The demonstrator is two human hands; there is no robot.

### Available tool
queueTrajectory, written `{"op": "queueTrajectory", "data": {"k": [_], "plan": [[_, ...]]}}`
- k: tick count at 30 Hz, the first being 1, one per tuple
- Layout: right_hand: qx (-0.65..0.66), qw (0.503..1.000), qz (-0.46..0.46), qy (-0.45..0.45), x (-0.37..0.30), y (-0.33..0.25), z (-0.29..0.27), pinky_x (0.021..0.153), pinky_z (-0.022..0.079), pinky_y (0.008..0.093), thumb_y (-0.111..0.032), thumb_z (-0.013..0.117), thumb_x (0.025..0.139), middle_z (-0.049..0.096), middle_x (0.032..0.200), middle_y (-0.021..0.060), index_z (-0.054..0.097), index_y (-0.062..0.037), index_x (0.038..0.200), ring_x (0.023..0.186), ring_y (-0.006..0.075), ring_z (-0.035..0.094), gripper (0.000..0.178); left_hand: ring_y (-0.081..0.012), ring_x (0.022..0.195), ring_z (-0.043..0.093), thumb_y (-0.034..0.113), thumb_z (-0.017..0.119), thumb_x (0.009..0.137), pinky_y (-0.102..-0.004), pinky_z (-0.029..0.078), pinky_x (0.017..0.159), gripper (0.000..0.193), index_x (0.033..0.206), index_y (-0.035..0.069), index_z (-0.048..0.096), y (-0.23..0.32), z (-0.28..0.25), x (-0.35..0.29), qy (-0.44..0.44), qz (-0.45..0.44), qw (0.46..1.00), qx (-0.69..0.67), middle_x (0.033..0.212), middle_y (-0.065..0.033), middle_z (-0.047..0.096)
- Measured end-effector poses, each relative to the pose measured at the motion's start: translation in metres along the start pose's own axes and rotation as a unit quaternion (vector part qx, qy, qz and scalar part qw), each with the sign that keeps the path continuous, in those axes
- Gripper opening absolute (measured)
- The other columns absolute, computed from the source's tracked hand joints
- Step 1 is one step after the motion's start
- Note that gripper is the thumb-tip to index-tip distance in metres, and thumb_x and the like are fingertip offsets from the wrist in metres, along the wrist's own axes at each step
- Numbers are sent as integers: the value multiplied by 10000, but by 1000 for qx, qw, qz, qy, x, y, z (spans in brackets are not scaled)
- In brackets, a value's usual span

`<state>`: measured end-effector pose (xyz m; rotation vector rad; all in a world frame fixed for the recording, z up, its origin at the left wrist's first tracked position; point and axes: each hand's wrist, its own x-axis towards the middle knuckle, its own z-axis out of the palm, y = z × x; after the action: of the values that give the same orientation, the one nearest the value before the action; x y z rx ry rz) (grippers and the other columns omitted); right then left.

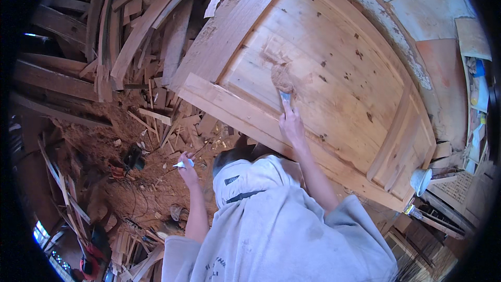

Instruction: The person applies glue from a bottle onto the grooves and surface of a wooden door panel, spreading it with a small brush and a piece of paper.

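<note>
A big wooden door panel [334, 68] leans across the workshop. The person's right hand [291, 125] is closed around a putty knife [285, 97], its blade pressed flat to the panel's centre, right at a reddish-brown smear of filler [283, 77]. The left hand [187, 170] hangs well off the panel's lower left edge, fingers curled loosely around a small pale scraper [181, 164]. Beyond that same edge lie heaps of offcuts [151, 110] and sawdust. A white cup [420, 180] sits by the panel's lower right corner.
</note>
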<state>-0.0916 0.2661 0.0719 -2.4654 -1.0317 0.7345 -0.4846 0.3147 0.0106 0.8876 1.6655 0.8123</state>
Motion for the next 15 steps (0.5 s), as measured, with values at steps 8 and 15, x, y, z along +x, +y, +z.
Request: {"op": "queueTrajectory", "data": {"k": [8, 15], "plan": [[4, 998, -10, 68, 104, -6, -19, 782, 501, 501, -99, 469, 853, 611, 934, 275, 592, -42, 1163, 874, 421, 619, 338, -206, 871, 632, 381, 469, 994, -311, 505, 793, 470, 1173, -46, 547, 11, 13, 14, -16, 8, 1000, -11, 1029, -149, 639], [51, 996, -11, -70, 81, -1, -92, 791, 478, 427, -121, 477, 848, 648, 971, 234, 625, -18, 1094, 884, 367, 633, 305, -206, 864, 632, 374, 471, 995, -307, 509, 791, 460, 1155, -49, 555, 0, 3, 17, -5, 7, 999, -38, 1017, -151, 639]]}}
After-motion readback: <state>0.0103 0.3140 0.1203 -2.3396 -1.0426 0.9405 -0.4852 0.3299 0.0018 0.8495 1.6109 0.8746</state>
